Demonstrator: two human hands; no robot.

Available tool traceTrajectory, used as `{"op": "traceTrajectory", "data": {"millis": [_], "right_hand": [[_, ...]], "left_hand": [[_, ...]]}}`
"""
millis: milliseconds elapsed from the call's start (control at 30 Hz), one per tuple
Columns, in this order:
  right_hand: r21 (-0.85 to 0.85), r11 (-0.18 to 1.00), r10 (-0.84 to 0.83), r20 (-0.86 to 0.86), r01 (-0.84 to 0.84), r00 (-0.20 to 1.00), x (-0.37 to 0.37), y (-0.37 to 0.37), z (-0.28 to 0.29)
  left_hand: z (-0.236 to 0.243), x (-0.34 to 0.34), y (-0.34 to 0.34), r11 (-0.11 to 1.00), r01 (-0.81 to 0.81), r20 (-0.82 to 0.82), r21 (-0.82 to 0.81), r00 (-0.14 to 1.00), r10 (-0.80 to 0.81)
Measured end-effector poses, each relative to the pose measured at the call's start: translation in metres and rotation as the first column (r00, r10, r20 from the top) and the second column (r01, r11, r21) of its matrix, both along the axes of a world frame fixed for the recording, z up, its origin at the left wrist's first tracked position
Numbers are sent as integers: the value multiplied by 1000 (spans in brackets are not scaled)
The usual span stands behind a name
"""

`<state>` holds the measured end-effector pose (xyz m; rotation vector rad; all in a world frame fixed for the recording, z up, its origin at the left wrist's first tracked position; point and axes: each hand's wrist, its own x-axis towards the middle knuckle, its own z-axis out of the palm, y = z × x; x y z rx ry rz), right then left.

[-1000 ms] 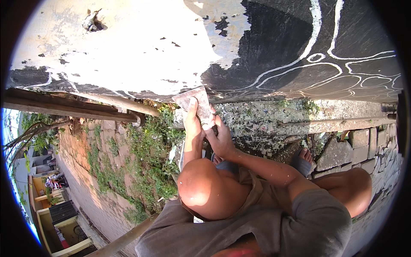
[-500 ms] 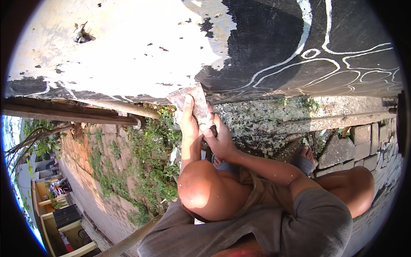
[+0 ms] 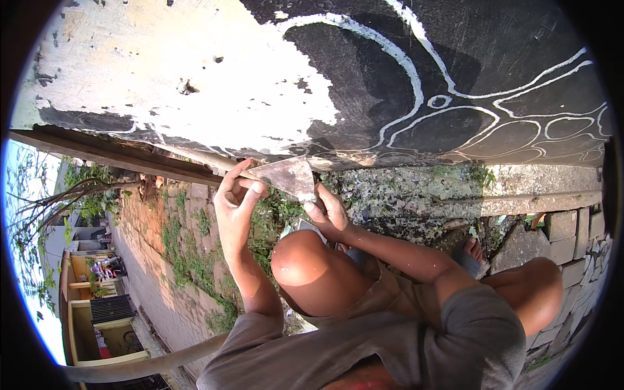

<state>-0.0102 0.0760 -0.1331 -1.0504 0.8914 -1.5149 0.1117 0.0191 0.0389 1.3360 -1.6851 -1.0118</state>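
Note:
A broad, flat scraper (image 3: pixel 286 177) with a worn, whitish-smeared metal blade is tilted close to the foot of the wall. My right hand (image 3: pixel 330 213) is closed round its narrow end, fingers and thumb hiding the handle. Off the blade's left corner is my left hand (image 3: pixel 234 207), its fingers bent and apart. Whether a fingertip touches that corner I cannot tell. The wall (image 3: pixel 416 78) carries black paint with white curved lines on the right; on the left, a pale patch (image 3: pixel 214 97) has ragged, flaking edges.
A dark beam (image 3: pixel 117 153) and a pipe run along the wall's base at left. Paint flakes litter the concrete ledge (image 3: pixel 390 195). Green weeds (image 3: pixel 182 253) grow beside a paved path. Stone blocks (image 3: pixel 562 227) lie right of my knees. A curved pole (image 3: pixel 149 367) crosses the lower left.
My left hand has let go of the blade and moved left, its fingers spreading. The right hand keeps the scraper, now turned more sideways. The view has shifted a little.

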Motion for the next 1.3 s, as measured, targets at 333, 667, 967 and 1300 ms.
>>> {"op": "traceTrajectory", "data": {"millis": [333, 667, 967, 1300], "right_hand": [[-5, 1000, 8, -38, -8, 999, 16, 14, 13], [-126, 872, 420, -303, -473, 855, -40, 1, 51], [434, 591, 742, -624, -680, 246, -138, -31, 174], [101, 936, 227, -905, -336, 360, -170, 3, 179]], "left_hand": [[90, -129, 88, 421, 573, -42, -703, 557, -829], [53, -80, 34, 450, 593, 424, -667, 800, -426], [58, -39, 15, 562, 305, -21, -769, 867, -498], [44, -90, 50, 493, 318, -81, -810, 772, -630]]}}
